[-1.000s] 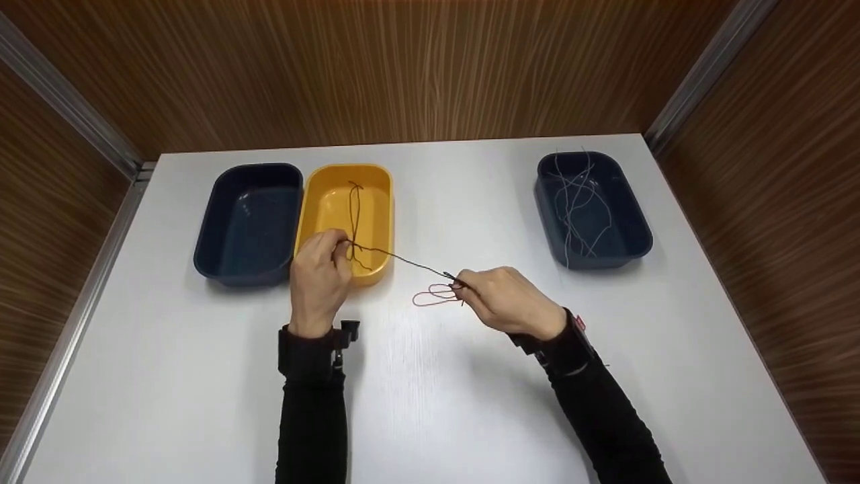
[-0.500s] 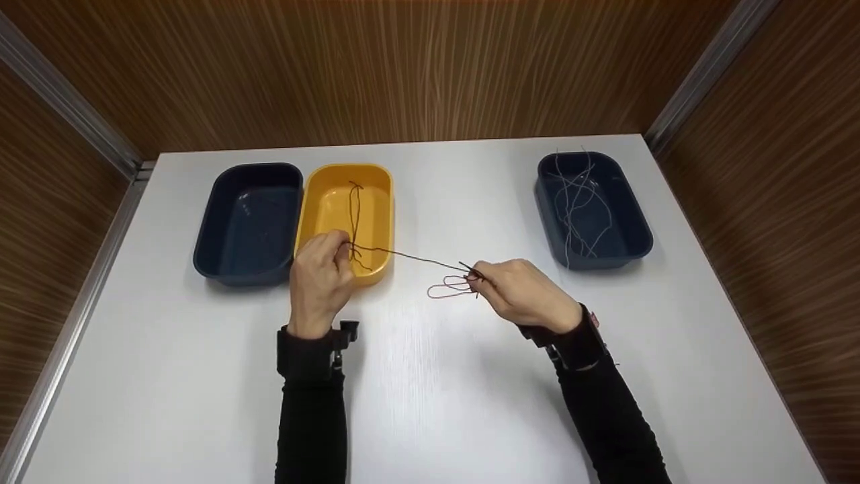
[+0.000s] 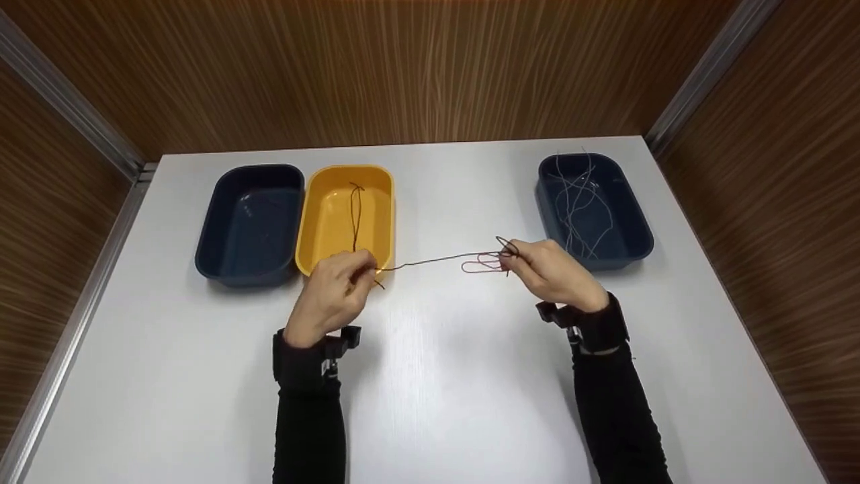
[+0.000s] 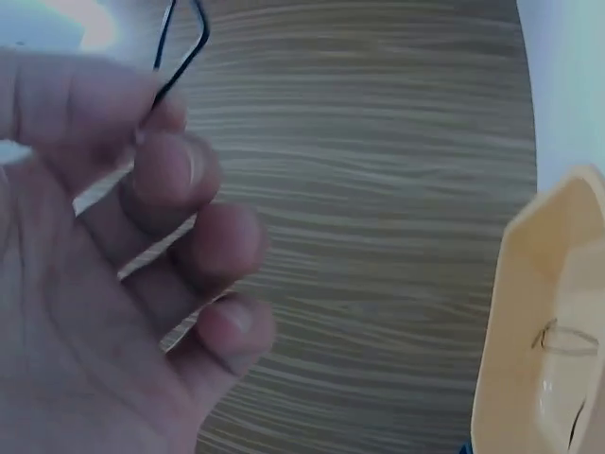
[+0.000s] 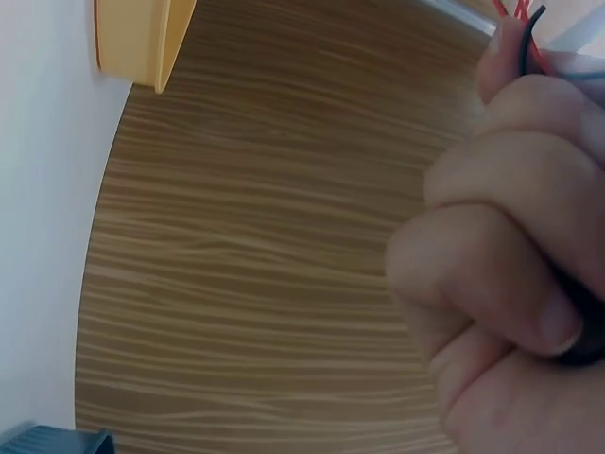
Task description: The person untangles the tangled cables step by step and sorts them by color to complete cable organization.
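My left hand [image 3: 332,292], over the front edge of the yellow bin [image 3: 329,222], pinches a thin dark wire [image 3: 433,261]. That wire runs nearly straight across to my right hand [image 3: 554,269], whose thumb and finger hold its other part. From the same right fingertips a looped red wire [image 3: 478,271] sticks out leftward. A small dark loop rises above those fingertips. In the right wrist view a black object [image 5: 586,331] shows inside the curled fingers; its kind cannot be made out. Another dark looped wire [image 3: 354,215] lies in the yellow bin.
A dark blue bin [image 3: 252,235] stands against the yellow bin's left side. At the right, another dark blue bin [image 3: 598,259] holds several thin grey wires [image 3: 570,202], some reaching past its rim. Wood-grain panels [image 3: 416,74] enclose the white table [image 3: 416,403].
My right hand has moved right and away from me, with the red loops. My left hand has shifted slightly right and nearer. The dark wire between them has swung from slanting to almost level.
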`<act>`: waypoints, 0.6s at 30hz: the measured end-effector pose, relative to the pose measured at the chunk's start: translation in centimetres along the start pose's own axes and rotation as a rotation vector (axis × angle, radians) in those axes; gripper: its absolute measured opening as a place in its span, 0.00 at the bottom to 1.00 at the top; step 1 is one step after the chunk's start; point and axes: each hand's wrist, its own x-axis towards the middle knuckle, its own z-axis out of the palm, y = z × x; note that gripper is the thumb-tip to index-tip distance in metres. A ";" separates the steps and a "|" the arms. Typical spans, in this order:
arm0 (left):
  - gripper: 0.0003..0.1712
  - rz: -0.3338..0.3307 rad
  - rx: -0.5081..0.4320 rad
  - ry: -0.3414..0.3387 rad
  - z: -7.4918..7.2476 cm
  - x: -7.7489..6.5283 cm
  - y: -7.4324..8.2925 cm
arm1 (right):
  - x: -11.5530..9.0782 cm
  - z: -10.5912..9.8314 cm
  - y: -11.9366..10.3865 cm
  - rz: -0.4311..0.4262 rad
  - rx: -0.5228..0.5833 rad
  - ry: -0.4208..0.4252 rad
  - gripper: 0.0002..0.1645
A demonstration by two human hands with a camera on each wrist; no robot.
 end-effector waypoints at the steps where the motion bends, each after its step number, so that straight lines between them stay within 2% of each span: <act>1: 0.07 0.021 -0.014 -0.019 0.0 0.0 0.2 | -0.1 -0.1 0.3 0.003 0.019 0.003 0.10; 7: 0.09 0.096 -0.073 -0.040 -0.2 0.0 1.0 | -0.1 -0.3 1.4 -0.006 0.121 -0.028 0.09; 18: 0.09 0.084 -0.099 -0.039 -0.7 -0.2 0.5 | -0.2 -0.2 1.8 -0.052 0.201 -0.078 0.11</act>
